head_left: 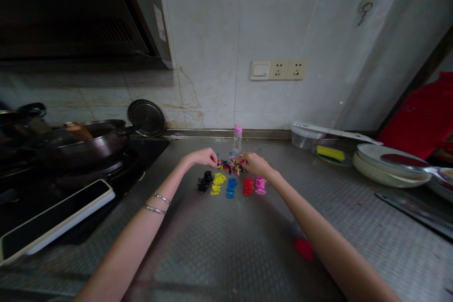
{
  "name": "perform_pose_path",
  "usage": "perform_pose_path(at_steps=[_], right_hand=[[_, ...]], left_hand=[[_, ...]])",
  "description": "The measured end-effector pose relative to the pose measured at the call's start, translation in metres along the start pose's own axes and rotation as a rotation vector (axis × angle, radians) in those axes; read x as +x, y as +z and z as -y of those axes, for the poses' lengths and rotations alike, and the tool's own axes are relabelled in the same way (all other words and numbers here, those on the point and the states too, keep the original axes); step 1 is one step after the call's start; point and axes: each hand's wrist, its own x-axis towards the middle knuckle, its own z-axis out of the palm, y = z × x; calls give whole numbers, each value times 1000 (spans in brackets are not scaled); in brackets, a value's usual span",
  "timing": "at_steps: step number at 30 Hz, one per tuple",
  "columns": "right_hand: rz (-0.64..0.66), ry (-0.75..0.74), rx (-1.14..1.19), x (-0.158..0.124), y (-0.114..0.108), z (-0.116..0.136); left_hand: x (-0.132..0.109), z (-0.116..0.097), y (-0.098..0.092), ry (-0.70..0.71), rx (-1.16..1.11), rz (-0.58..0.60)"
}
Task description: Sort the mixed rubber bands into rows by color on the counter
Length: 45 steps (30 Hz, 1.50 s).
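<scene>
A mixed pile of small, thin, loop-like coloured pieces lies on the metal counter. In front of it sit sorted groups: black, yellow, blue, red and pink. At the pile's left edge, my left hand has its fingers curled together; what they hold, if anything, is too small to make out. My right hand reaches into the pile's right side with fingertips pinched, their contents hidden. A clear bottle with a pink cap stands behind the pile.
On the left, a phone-like device lies beside a stove with a pan. At right are a clear container, a yellow sponge, stacked bowls and a flat dark blade. A red object lies near my right forearm.
</scene>
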Motion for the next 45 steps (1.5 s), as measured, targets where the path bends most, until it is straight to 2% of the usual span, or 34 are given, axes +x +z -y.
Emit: perform_pose_path(at_steps=[4,8,16,20,26,31,37,45], right_hand=[[35,-39,4,0,2,-4],[53,-118,-9,-1,6,-4],[4,-104,-86,-7,6,3],[11,-70,-101,-8,3,8],[-1,-64,-110,-7,-1,9],[-40,-90,-51,-7,-2,20],[-43,-229,32,-7,7,46],[-12,-326,51,-9,10,61]], left_hand=[[3,-18,13,0,-20,124],[5,-23,19,-20,-24,197],[1,-15,8,5,-61,176],[-2,-8,2,25,-119,115],[-7,4,-8,-19,-112,28],[-7,24,-12,-56,-58,-69],[2,44,0,-119,7,-88],[8,32,19,-99,5,-237]])
